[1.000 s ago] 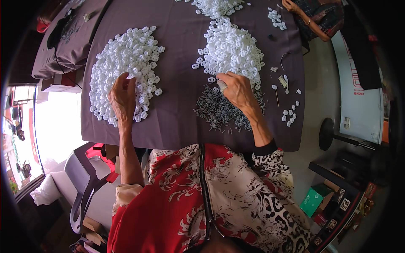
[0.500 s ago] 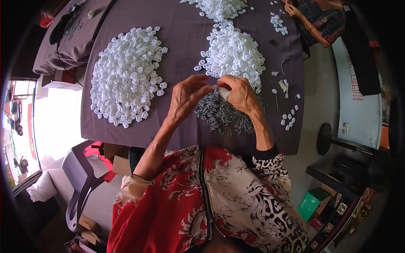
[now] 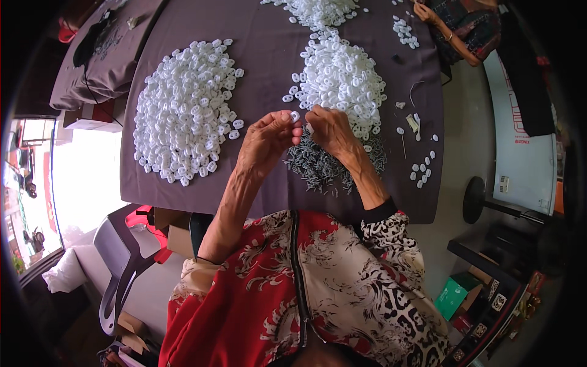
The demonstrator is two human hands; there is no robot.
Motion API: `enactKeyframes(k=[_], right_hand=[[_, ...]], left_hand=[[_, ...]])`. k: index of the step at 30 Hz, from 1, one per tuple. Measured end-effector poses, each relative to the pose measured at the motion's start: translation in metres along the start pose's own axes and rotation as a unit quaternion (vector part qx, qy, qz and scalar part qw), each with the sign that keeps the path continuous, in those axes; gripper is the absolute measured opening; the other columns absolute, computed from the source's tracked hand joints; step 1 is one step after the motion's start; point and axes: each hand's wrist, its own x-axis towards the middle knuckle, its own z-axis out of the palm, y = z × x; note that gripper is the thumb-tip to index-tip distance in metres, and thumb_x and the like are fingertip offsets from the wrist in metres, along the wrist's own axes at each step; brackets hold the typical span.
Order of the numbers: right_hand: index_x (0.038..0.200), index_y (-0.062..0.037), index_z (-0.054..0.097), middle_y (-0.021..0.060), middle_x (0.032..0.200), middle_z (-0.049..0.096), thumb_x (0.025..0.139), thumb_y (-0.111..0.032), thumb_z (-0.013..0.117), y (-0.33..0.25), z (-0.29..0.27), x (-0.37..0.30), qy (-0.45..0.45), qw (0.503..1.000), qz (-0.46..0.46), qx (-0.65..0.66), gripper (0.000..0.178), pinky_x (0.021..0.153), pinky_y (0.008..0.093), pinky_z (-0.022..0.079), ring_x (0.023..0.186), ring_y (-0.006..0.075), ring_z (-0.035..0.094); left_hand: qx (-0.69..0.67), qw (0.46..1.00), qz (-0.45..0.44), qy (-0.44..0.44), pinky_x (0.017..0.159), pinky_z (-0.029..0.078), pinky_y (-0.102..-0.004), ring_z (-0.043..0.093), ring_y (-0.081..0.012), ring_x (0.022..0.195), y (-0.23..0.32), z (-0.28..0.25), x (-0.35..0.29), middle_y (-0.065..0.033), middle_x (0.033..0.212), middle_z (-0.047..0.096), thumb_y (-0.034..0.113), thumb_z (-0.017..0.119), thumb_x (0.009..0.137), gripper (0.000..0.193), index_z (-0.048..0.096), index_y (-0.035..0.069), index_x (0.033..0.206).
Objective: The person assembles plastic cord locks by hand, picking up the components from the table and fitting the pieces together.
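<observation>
Both hands are meeting above the near middle of the worktop [image 3: 275,67], which is wearing a grey-purple cloth. The left hand [image 3: 267,142] is pinching a small white ring piece [image 3: 295,115] betw. thumb and fingertips, grip closed right down on it. The piece is too small to give a long axis for; its hole is facing up toward the camera, approx. The right hand [image 3: 330,129] is curling in beside it, fingertips touching or just beside the left ones. Its grip is looking closed, but whether it's holding anything I can't tell; fingers are hiding it.

Directly under the hands a pile of thin grey metal pins [image 3: 324,164] is lying scattered, pointing every which way, no shared direction. Just beyond the right hand a heap of white ring pieces [image 3: 342,79] is sitting; a bigger, flatter spread of white pieces [image 3: 186,107] is lying well to the left. A few loose white pieces [image 3: 422,171] are lying near the right edge.

At the far right corner another person's hand [image 3: 423,11] is resting on the worktop.
</observation>
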Motion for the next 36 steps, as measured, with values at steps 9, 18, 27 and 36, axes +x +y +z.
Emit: enactKeyframes(k=[9, 18, 27, 36], right_hand=[[0.074, -0.0023, 0.055, 0.0111, 0.066, 0.057, 0.07, -0.002, 0.06, -0.015, -0.037, -0.001, 0.029, 0.979, 0.07, 0.187, 0.007, 0.054, 0.0327, 0.046, 0.06, 0.025, 0.059], [0.077, -0.002, 0.054, 0.0085, 0.069, 0.056, 0.069, 0.001, 0.061, -0.048, -0.075, -0.001, 0.068, 0.984, 0.018, 0.166, 0.012, 0.055, 0.0309, 0.045, 0.061, 0.0224, 0.058], [0.078, -0.0025, 0.056, 0.0065, 0.068, 0.059, 0.07, -0.001, 0.063, -0.046, -0.076, -0.005, 0.105, 0.942, 0.067, 0.313, 0.011, 0.055, 0.0281, 0.046, 0.061, 0.0169, 0.059], [0.077, -0.0036, 0.058, 0.0056, 0.066, 0.06, 0.069, 0.0, 0.062, -0.017, -0.061, -0.023, 0.089, 0.967, 0.133, 0.199, 0.01, 0.054, 0.0268, 0.044, 0.058, 0.0147, 0.057]], left_hand=[[-0.06, 0.998, 0.0, 0.001, 0.066, 0.05, -0.0283, 0.059, -0.017, 0.072, 0.001, 0.004, -0.01, -0.0108, 0.084, 0.06, 0.01, 0.053, 0.086, 0.014, 0.054, -0.001, 0.095], [0.002, 0.999, 0.036, -0.007, 0.068, 0.051, -0.0287, 0.061, -0.0178, 0.075, 0.001, 0.025, -0.019, -0.0123, 0.086, 0.061, 0.009, 0.058, 0.083, 0.015, 0.055, -0.002, 0.094], [-0.027, 0.999, 0.019, -0.007, 0.067, 0.051, -0.0283, 0.06, -0.016, 0.074, 0.001, 0.035, -0.022, -0.008, 0.085, 0.06, 0.01, 0.058, 0.083, 0.014, 0.055, 0.0, 0.093], [0.37, 0.904, 0.19, 0.1, 0.059, 0.046, -0.0258, 0.058, -0.0141, 0.064, -0.012, -0.005, -0.002, -0.0057, 0.074, 0.06, 0.012, 0.062, 0.078, 0.017, 0.061, -0.001, 0.089]])
